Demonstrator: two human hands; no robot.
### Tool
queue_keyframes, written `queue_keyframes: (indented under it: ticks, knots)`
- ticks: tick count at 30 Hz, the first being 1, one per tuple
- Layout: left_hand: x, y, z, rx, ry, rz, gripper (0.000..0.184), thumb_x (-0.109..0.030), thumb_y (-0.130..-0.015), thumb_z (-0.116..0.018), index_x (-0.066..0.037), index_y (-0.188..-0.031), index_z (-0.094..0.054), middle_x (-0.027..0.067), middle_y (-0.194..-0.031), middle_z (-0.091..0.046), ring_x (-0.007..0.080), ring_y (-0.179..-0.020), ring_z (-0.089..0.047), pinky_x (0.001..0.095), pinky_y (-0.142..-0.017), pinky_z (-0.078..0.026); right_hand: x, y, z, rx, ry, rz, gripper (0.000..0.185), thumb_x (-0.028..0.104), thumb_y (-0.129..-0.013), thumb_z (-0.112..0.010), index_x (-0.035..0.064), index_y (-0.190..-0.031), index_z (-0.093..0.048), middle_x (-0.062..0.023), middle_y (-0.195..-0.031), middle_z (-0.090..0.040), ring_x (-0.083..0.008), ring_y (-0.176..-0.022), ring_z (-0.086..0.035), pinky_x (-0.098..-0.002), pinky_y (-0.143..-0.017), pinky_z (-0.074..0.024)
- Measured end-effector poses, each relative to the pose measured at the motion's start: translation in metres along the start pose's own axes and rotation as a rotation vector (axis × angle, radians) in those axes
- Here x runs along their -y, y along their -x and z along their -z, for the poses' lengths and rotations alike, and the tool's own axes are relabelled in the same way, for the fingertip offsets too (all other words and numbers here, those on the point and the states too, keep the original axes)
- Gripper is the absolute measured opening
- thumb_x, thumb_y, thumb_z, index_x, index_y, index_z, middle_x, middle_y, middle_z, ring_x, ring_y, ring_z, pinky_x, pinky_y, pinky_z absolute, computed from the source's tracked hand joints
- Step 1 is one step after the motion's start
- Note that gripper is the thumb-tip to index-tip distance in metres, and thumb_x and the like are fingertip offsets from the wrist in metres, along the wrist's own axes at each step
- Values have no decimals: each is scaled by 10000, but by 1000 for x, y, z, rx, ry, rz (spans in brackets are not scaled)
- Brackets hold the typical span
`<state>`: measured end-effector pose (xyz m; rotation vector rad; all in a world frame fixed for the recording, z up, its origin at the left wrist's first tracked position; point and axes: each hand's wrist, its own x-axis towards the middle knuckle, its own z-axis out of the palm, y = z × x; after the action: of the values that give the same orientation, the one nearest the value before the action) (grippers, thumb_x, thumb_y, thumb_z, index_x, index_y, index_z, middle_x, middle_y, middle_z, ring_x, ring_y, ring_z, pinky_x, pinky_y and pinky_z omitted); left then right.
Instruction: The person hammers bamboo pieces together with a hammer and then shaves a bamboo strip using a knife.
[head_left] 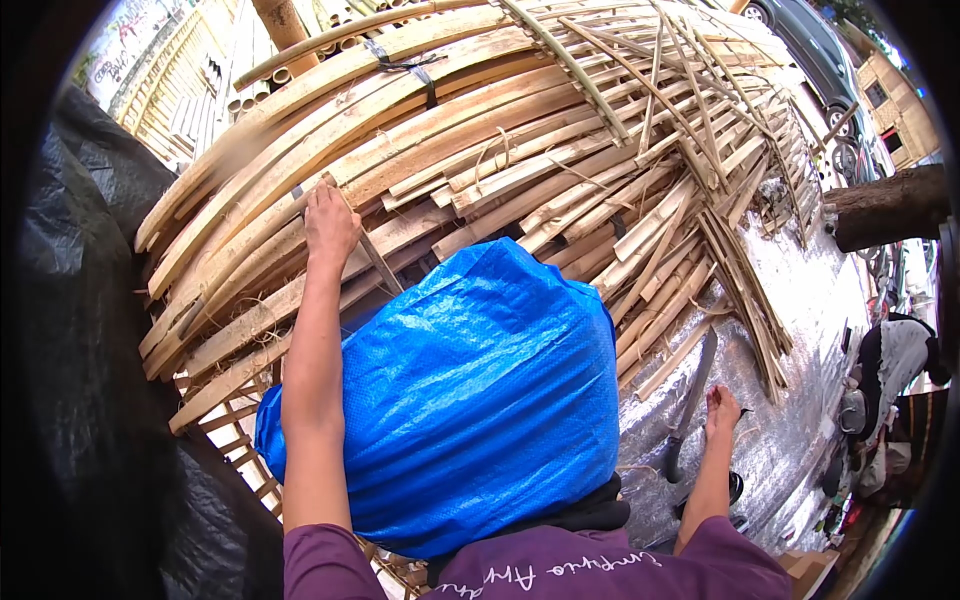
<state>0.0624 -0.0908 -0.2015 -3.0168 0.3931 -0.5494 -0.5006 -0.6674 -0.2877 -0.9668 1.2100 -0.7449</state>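
My left hand (pixel 332 220) is closed round the end of a thin bamboo strip (pixel 378 262), above a stack of split bamboo (pixel 470 130). The strip's lower end passes behind the blue tarp (pixel 490 400) that covers my lap. Off to the right, my right hand (pixel 722 408) is raised over the silvery sheet (pixel 800 310) with its fingers bent together; whether anything small is between them cannot be made out. Beside it a long dark blade with a curved handle (pixel 674 458) lies on the sheet.
Black plastic sheeting (pixel 100 350) hangs at the left. Loose strips (pixel 745 300) lie crosswise over the stack's right side. A thick log (pixel 890 208) juts in at the right, with shoes and bags (pixel 890 380) below. A parked car (pixel 810 60) stands at the top right.
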Motion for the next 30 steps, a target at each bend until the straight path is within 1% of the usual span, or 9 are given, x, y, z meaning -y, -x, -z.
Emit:
queue_keyframes:
  ticks: [5,7,11,15,19,23,27,28,30]
  knots:
    - [2,-1,1,-29,-9,-13,505,-185,-749,-651,80,-1162,-528,197,-1290,-478,333,-1165,-512,413,-980,-454,13,17,-27,118,-78,37,115,65,-855,-690,46,-942,-618,-48,-879,-650,-133,-784,-630,-245,-744,-546]
    - [0,-2,8,69,36,22,522,-176,-752,-650,75,-1191,-521,197,-1280,-486,335,-1164,-518,413,-982,-448,22,28,-45,136,-77,53,106,62,-859,-690,55,-940,-622,-46,-884,-649,-129,-791,-628,-237,-750,-541]
    - [4,-1,3,45,80,11,533,-168,-756,-643,75,-1211,-506,194,-1255,-501,339,-1147,-529,422,-976,-447,39,58,-100,228,-70,137,172,42,-867,-676,70,-1019,-602,-37,-888,-642,-117,-796,-626,-229,-738,-539]
    - [0,5,6,-43,152,-24,569,-157,-767,-626,42,-1268,-445,234,-1279,-489,379,-1166,-518,436,-992,-437,54,103,-173,340,-173,224,264,22,-876,-661,63,-1118,-566,-36,-888,-635,-116,-791,-627,-226,-725,-542]
    - [-9,2,2,-90,203,26,583,-156,-783,-606,7,-1304,-402,285,-1286,-485,421,-1176,-514,443,-1010,-428,67,140,-242,421,-243,185,275,19,-875,-662,60,-1130,-570,-31,-885,-640,-106,-788,-630,-220,-716,-540]
    - [-9,1,-5,-167,192,40,523,-185,-809,-594,3,-1272,-441,266,-1260,-522,405,-1174,-522,461,-1009,-424,72,186,-326,623,-247,29,202,29,-863,-681,65,-1053,-621,-30,-904,-660,-93,-778,-629,-203,-677,-530]
    - [-8,2,-4,-227,185,40,453,-265,-844,-611,7,-1196,-525,217,-1206,-569,355,-1177,-513,471,-1061,-365,70,238,-421,995,-220,-84,185,41,-838,-715,60,-1004,-636,-26,-874,-661,-94,-750,-627,-212,-670,-532]
    - [-5,0,-8,-297,177,12,446,-255,-838,-612,7,-1192,-540,188,-1137,-574,336,-1095,-539,474,-1038,-367,65,248,-444,1052,-200,-116,176,58,-838,-721,60,-991,-635,-26,-870,-663,-94,-747,-628,-215,-674,-533]
    - [-3,-2,-7,-253,169,8,452,-267,-841,-614,9,-1192,-538,189,-1149,-570,337,-1109,-533,467,-1041,-370,54,265,-486,1177,-133,-146,157,80,-845,-719,62,-974,-631,-29,-866,-666,-96,-748,-636,-220,-678,-543]
